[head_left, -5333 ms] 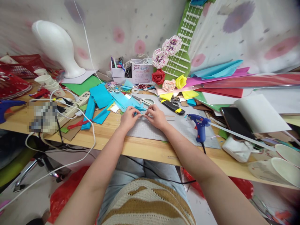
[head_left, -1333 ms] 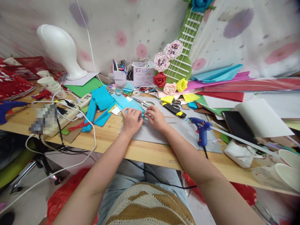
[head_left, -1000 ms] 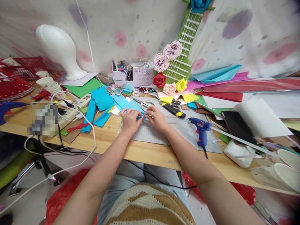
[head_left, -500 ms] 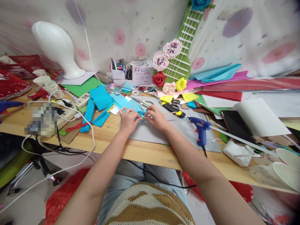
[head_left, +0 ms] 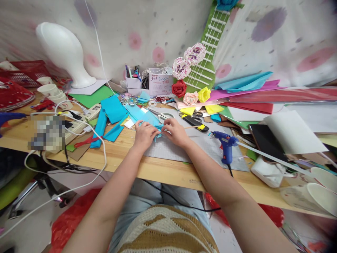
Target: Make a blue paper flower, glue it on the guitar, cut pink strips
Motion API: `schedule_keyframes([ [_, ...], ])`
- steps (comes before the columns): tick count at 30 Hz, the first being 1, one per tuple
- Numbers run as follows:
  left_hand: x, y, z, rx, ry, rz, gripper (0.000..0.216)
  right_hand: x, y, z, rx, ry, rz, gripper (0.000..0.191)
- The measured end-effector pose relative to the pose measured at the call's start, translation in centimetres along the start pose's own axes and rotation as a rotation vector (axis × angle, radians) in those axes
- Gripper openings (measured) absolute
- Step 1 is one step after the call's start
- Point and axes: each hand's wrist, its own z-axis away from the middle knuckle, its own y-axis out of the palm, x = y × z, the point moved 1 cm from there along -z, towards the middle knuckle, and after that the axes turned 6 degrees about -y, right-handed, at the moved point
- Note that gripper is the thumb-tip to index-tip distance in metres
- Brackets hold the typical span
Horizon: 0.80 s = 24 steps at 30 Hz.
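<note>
Now blue paper (head_left: 159,127) is pinched, seemingly, by left hand (head_left: 145,135) and right hand (head_left: 174,132), both nearly closed; grey mat (head_left: 206,147) is left bare toward the glue gun (head_left: 225,144).

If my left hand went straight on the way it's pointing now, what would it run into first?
Probably the blue sheet lying just ahead of your left hand, with the scissors a bit beyond and to the right. Depth is unclear, so your knuckles may already be over the sheet.

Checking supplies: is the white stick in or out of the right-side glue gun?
In: the white stick protrudes from the back of the glue gun.
</note>
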Motion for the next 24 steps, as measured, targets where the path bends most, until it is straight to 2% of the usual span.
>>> schedule_keyframes([
  [8, -0.46, -0.25, 0.1, -0.021, -0.083, -0.026, 0.006, 0.04, 0.36, -0.09, -0.002, 0.023, -0.002, 0.012],
  [12, -0.36, -0.02, 0.16, -0.037, -0.159, -0.033, 0.01, 0.01, 0.34, -0.09, 0.009, 0.065, -0.05, 0.012],
  [24, -0.78, 0.7, 0.23, -0.079, -0.041, -0.079, 0.007, -0.04, 0.39, -0.21, 0.023, 0.083, -0.109, 0.009],
])
